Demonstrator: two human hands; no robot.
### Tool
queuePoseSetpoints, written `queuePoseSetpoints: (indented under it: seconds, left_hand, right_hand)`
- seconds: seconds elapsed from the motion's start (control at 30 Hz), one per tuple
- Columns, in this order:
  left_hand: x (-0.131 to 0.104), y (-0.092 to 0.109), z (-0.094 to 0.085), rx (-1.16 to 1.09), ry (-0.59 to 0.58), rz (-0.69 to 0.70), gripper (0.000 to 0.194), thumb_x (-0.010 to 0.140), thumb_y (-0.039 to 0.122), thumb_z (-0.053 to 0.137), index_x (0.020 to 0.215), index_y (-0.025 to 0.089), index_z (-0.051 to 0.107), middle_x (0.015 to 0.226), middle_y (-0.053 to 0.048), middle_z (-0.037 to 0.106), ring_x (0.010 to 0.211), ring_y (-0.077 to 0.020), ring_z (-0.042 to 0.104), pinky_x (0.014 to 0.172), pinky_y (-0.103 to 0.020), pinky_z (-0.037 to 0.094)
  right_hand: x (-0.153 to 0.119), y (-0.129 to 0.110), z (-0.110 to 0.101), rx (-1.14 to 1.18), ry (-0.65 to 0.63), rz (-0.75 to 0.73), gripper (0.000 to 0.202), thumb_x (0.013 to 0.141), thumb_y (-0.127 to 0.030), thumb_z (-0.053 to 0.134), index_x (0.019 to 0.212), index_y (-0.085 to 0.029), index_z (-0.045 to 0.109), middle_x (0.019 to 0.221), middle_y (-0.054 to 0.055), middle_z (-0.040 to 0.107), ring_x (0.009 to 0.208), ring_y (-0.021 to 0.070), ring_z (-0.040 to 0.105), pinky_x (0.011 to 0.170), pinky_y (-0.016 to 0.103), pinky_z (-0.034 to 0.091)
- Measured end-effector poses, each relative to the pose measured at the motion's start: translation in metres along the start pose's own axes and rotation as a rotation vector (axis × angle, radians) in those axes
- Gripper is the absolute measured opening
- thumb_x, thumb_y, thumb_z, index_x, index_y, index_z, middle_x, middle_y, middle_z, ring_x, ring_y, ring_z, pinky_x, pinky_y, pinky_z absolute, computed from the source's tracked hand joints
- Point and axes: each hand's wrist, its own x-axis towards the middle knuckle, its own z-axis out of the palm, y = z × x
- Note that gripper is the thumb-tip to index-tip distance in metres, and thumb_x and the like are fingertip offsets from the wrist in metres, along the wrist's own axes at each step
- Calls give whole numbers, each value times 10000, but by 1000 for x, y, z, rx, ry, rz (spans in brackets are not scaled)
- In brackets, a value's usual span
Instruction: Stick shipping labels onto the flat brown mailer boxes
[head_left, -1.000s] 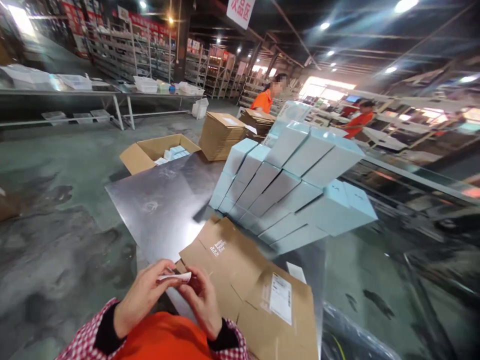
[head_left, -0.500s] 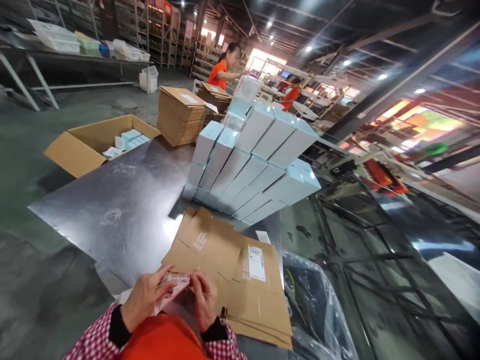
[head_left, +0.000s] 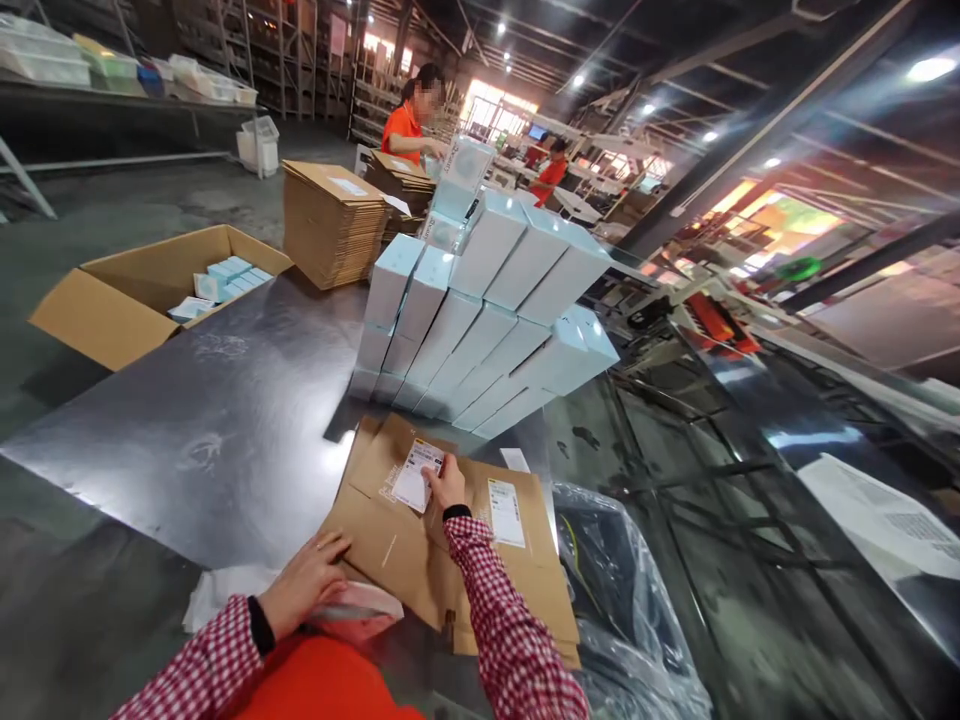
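Observation:
A white printed shipping label lies against the left part of a flat brown cardboard box. My right hand pinches the label's right edge, thumb on its face. My left hand rests with outstretched fingers on the cardboard's lower left edge. Beneath that hand are pale pinkish paper sheets, partly hidden by it. Another label is stuck on the right part of the cardboard. More flat cardboard shows under the top piece.
Tall light-blue and white boxes stand stacked behind the cardboard on the metal table. An open carton with small boxes and a cardboard stack are at left. Clear plastic lies at right. A co-worker stands beyond.
Both hands were together over the paper sheets near my body. My right hand has moved forward with a label to the cardboard; my left hand has spread onto its edge. The view has shifted right.

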Motion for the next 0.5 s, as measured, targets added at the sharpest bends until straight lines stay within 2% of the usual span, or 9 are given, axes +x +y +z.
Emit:
queuePoseSetpoints:
  seconds: [0.1,0.2,0.27,0.33,0.4,0.43,0.5]
  left_hand:
    - [6,-10,18,36,-7,-12,256,867,300,551,720,210,739,1352,-92,563,1285,-321,467,1059,-530,390]
    - [5,-17,25,69,-22,-11,260,874,304,534,735,216,737,1355,-83,559,1285,-313,471,1055,-527,401]
    - [3,-17,26,86,-3,-21,245,864,262,531,735,221,734,1360,-67,556,1288,-308,469,1059,-518,403]
    - [2,-16,25,95,34,-23,246,853,222,516,734,224,731,1363,-53,555,1292,-299,466,1060,-506,407]
    - [2,-15,23,91,77,-2,259,859,226,491,760,227,730,1344,-52,574,1274,-290,487,1044,-493,428]
    - [2,-15,22,83,101,12,267,866,239,479,776,231,730,1307,-56,606,1243,-284,518,1018,-483,454]
    - [2,-15,19,65,172,31,267,872,260,468,804,229,724,1244,-82,648,1177,-286,570,967,-480,489]
  right_hand:
    - [-3,-2,2,-107,-45,-11,539,641,-264,676,1145,-134,537,1128,152,612,1021,280,577,885,357,425]
    - [-10,-6,-3,-413,11,50,809,705,-394,683,1363,-39,373,1267,271,504,1090,368,538,879,432,420]
    - [-15,-10,2,-609,72,46,835,789,-458,597,1417,1,291,1334,315,435,1141,402,497,917,489,385]
    - [-19,-13,17,-667,36,-101,714,856,-452,507,1426,-62,329,1420,263,384,1255,385,407,1023,521,285]
    - [-18,-12,31,-647,-74,-263,606,890,-459,450,1421,-176,378,1495,152,336,1361,338,282,1101,527,151]
    - [-15,-10,35,-626,-110,-282,581,900,-471,427,1420,-217,383,1512,109,319,1394,318,227,1117,529,100]
    - [-8,0,30,-557,-79,-133,579,904,-471,405,1427,-226,372,1531,91,283,1422,304,158,1121,542,63]
